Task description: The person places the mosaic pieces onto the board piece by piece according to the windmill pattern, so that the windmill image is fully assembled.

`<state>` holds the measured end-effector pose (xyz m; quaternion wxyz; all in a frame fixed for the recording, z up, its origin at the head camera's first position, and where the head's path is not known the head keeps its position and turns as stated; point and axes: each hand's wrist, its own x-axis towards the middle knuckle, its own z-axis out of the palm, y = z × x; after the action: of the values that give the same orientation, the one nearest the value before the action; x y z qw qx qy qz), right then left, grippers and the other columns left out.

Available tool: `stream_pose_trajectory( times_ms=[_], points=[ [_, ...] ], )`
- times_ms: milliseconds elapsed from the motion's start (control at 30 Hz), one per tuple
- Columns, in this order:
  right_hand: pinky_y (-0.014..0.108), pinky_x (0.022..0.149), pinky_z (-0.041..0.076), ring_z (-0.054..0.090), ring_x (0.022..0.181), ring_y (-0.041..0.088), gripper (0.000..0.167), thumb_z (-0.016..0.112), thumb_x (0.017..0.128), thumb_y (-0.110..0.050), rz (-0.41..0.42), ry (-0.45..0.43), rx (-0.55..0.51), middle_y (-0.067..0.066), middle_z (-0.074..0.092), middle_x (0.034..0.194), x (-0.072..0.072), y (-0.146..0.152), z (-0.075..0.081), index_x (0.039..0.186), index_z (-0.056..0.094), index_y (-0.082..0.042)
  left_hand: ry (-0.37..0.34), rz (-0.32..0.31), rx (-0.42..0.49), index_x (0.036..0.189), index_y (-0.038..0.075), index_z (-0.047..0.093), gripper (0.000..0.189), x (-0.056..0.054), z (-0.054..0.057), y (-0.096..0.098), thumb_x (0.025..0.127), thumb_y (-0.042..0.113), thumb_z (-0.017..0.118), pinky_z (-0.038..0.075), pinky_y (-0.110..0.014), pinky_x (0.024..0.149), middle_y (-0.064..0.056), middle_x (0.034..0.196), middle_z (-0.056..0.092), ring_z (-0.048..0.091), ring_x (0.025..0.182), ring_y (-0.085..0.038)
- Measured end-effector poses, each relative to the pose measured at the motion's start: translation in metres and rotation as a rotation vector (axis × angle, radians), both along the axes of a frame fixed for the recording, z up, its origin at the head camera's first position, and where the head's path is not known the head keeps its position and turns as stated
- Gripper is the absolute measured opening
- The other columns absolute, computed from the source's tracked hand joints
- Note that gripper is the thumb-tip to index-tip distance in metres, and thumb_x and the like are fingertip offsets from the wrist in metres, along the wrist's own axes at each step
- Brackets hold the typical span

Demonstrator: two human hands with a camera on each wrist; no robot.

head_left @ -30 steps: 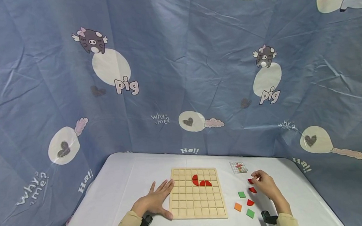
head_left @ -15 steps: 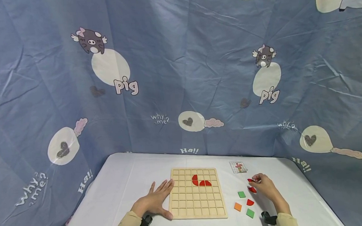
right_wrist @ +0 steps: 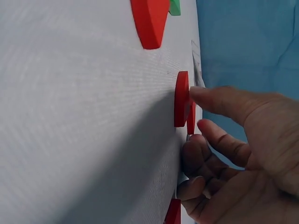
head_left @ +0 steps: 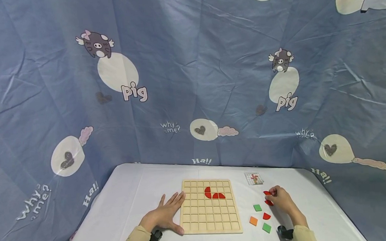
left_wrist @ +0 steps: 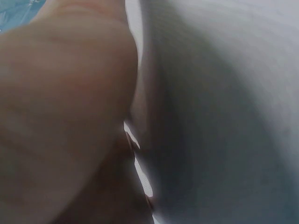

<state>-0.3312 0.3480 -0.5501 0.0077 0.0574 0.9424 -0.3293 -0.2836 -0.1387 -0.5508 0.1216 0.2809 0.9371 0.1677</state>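
My left hand (head_left: 166, 211) lies flat on the white table, fingers spread, its fingertips and thumb at the left edge of a wooden grid board (head_left: 211, 227). Red quarter-circle tiles (head_left: 208, 195) sit in several of the board's upper squares. My right hand (head_left: 282, 199) is low over the table right of the board. Its thumb and index finger pinch a red quarter-circle tile (head_left: 267, 192), partly hidden. A second red tile (head_left: 269, 203) lies just below the thumb. In the right wrist view the thumb (right_wrist: 224, 100) is beside a red tile (right_wrist: 181, 100), other fingers curled.
Between board and right hand lie a green square (head_left: 257, 207), an orange square (head_left: 253, 221), a red quarter-circle (head_left: 266, 216) and another green square (head_left: 266, 228). A pattern card (head_left: 254, 178) lies farther back. A blue printed curtain (head_left: 165, 100) borders the table.
My right hand has shifted slightly toward me, its fingers closing at the upper red tile, whose visible outline has turned a little. The left hand stays at the board.
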Motion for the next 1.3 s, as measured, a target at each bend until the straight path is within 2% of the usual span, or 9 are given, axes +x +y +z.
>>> stream_pose_trajectory(
  times_ms=[400,667,833,1033,1167,1300],
  points=[
    [0.028,0.065,0.048,0.055,0.081,0.022,0.025,0.07,0.084,-0.01,-0.031,-0.033,0.01,0.014,0.06,0.092,-0.007,-0.001,-0.006,0.102,0.059,0.004,0.003,-0.009,0.009,0.155,0.005,0.013,0.128,0.003,0.001,-0.001,0.062,0.067,0.075,-0.002,-0.069,0.115,-0.013,0.163,0.009,0.009,0.15,-0.035],
    [0.034,0.071,0.055,0.058,0.084,0.023,0.022,0.067,0.083,-0.004,0.031,0.009,0.026,0.014,0.063,0.096,-0.008,-0.006,-0.003,0.104,0.063,0.003,-0.001,-0.006,-0.001,0.155,0.007,0.012,0.128,0.002,0.0,-0.001,0.061,0.069,0.074,-0.002,-0.068,0.115,-0.011,0.164,0.008,0.009,0.15,-0.034],
    [0.039,0.076,0.056,0.057,0.089,0.026,0.025,0.065,0.082,0.0,0.059,-0.006,0.038,0.016,0.061,0.103,-0.008,-0.009,-0.002,0.107,0.066,0.0,0.002,-0.014,0.003,0.155,0.007,0.012,0.128,0.001,-0.001,-0.001,0.062,0.067,0.075,-0.002,-0.069,0.115,-0.012,0.163,0.008,0.009,0.15,-0.035],
    [0.038,0.076,0.054,0.056,0.09,0.025,0.027,0.063,0.081,0.004,0.079,-0.011,0.051,0.017,0.059,0.11,-0.01,-0.012,-0.001,0.107,0.067,-0.002,-0.003,-0.013,0.006,0.155,0.007,0.011,0.128,0.0,-0.001,-0.001,0.062,0.067,0.075,-0.002,-0.069,0.115,-0.011,0.164,0.007,0.008,0.15,-0.034],
    [0.033,0.071,0.053,0.054,0.087,0.022,0.028,0.064,0.082,0.003,0.076,-0.011,0.043,0.015,0.059,0.106,-0.01,-0.013,-0.001,0.109,0.065,-0.001,-0.003,-0.008,0.003,0.155,0.008,0.011,0.128,0.0,-0.001,-0.001,0.062,0.067,0.075,-0.003,-0.068,0.115,-0.01,0.164,0.006,0.007,0.15,-0.033],
    [0.037,0.075,0.054,0.056,0.087,0.022,0.03,0.064,0.083,-0.002,0.056,-0.009,0.041,0.014,0.061,0.102,-0.01,-0.014,-0.001,0.112,0.061,0.004,-0.001,-0.016,0.005,0.155,0.008,0.011,0.127,0.0,0.0,-0.001,0.062,0.067,0.075,-0.003,-0.068,0.115,-0.01,0.164,0.007,0.008,0.15,-0.034]
  ],
)
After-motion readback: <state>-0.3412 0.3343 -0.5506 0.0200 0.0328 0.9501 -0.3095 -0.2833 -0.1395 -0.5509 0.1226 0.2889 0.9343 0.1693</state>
